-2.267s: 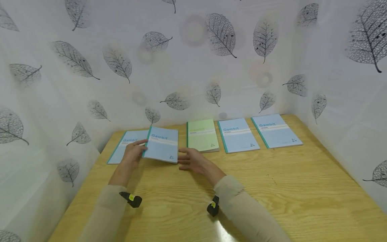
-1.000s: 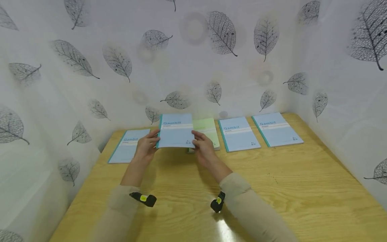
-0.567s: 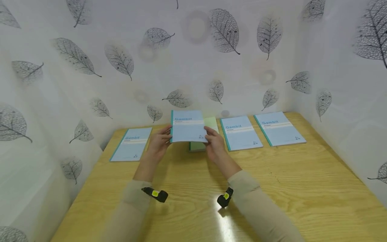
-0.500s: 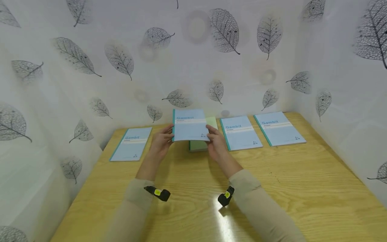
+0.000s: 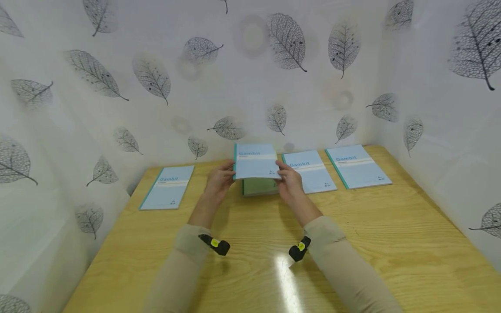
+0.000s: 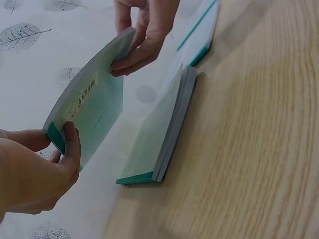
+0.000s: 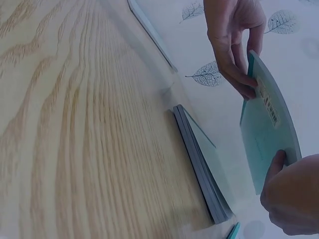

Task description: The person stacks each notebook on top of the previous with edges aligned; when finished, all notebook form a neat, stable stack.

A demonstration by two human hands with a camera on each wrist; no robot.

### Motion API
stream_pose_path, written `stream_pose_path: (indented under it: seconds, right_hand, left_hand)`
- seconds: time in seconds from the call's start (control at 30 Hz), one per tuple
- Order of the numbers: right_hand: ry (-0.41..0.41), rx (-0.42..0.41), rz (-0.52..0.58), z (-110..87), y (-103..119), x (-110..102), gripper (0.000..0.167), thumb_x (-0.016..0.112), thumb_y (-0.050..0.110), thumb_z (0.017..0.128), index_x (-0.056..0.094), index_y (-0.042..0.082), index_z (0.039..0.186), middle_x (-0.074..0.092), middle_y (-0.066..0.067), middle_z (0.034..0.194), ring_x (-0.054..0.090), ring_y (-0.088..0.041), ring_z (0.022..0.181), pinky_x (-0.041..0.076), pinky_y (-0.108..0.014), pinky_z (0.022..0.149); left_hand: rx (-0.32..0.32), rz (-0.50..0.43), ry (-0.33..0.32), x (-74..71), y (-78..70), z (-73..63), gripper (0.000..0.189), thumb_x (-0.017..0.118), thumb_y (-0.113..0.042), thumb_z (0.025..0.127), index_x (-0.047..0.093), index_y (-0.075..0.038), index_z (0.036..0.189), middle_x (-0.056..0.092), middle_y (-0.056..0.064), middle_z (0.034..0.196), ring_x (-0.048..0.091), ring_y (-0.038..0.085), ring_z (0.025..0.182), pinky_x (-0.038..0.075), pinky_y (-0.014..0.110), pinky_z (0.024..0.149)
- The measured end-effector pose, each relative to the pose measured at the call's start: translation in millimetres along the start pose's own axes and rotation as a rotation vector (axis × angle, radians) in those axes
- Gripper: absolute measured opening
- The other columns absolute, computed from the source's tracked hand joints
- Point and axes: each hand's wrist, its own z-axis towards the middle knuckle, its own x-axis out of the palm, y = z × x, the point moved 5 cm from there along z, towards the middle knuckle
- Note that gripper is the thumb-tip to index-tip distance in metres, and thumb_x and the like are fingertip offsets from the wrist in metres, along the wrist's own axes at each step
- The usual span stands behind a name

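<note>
- So from my end, the head cam has the left hand (image 5: 219, 180) clamped on the spine edge of the held notebook (image 5: 256, 161), fingers (image 6: 72, 142) pinching it front and back.
- Right hand (image 5: 291, 182) has the opposite edge, also pinched. Both hands are on it, one per side.
- That held notebook is pale blue with a teal spine and "Gambit" on the front. It's up in the air, cover facing me, with a bit of a bow in it on the wrist feeds.
- Those feeds also give me the back cover, which has a barcode label (image 6: 82, 97) on it.
- It's hanging right over the green notebook (image 5: 260, 187), covering most of it in the head view. The left wrist cam shows a gap, so they aren't touching.
- The green notebook lies on the worktop (image 5: 250, 278), and its edge looks layered from the side.
- Just right of that I've got the middle blue notebook (image 5: 313, 174), one corner hidden by the right hand, then the far-right blue notebook (image 5: 358, 167) beside it.
- The far-left blue notebook (image 5: 167, 188) lies flat, well apart from the others.
- Behind everything there's a leaf-print sheet (image 5: 250, 87), and each sleeve has a little black wrist camera by its cuff.
</note>
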Motion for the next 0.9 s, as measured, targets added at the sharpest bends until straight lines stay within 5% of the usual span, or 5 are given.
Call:
stream_pose_path:
  seconds: [0.13, 0.47, 0.7, 0.9]
  right_hand:
    - [-0.003, 0.004, 0.006, 3.0, 1.7, -6.2, 0.055, 0.035, -0.012, 0.101, 0.036, -0.005, 0.156, 0.012, -0.006, 0.175, 0.014, -0.027, 0.159, 0.043, -0.024, 0.109]
    - [-0.074, 0.044, -0.019, 4.2, 4.0, -21.9, 0.057, 0.038, -0.012, 0.100, 0.041, -0.001, 0.155, 0.019, -0.005, 0.173, 0.031, -0.024, 0.152, 0.034, -0.029, 0.122]
    - [-0.109, 0.041, -0.058, 7.1, 4.6, -28.5, 0.055, 0.040, -0.012, 0.099, 0.044, -0.002, 0.153, 0.026, -0.007, 0.171, 0.036, -0.023, 0.152, 0.037, -0.026, 0.120]
    - [-0.133, 0.026, -0.223, 8.7, 5.7, -35.9, 0.050, 0.045, -0.009, 0.100, 0.049, -0.003, 0.149, 0.034, -0.009, 0.167, 0.042, -0.026, 0.147, 0.042, -0.027, 0.117]
  left_hand:
    - [-0.028, 0.027, 0.009, 2.0, 10.9, 5.0, 0.053, 0.047, 0.016, 0.096, 0.047, 0.007, 0.149, 0.049, 0.023, 0.155, 0.063, 0.015, 0.102, 0.057, 0.019, 0.084]
    - [-0.070, 0.095, 0.008, 4.0, 30.6, 13.2, 0.051, 0.051, 0.015, 0.095, 0.051, 0.008, 0.146, 0.053, 0.021, 0.151, 0.062, 0.021, 0.111, 0.054, 0.028, 0.102]
    - [-0.099, 0.155, 0.028, 6.1, 36.4, 14.0, 0.052, 0.051, 0.012, 0.097, 0.048, 0.007, 0.149, 0.049, 0.022, 0.155, 0.054, 0.031, 0.135, 0.045, 0.036, 0.116]
    - [-0.111, 0.281, 0.040, 5.3, 40.4, 11.3, 0.053, 0.058, 0.010, 0.096, 0.049, 0.006, 0.148, 0.046, 0.022, 0.157, 0.048, 0.033, 0.144, 0.041, 0.038, 0.120]
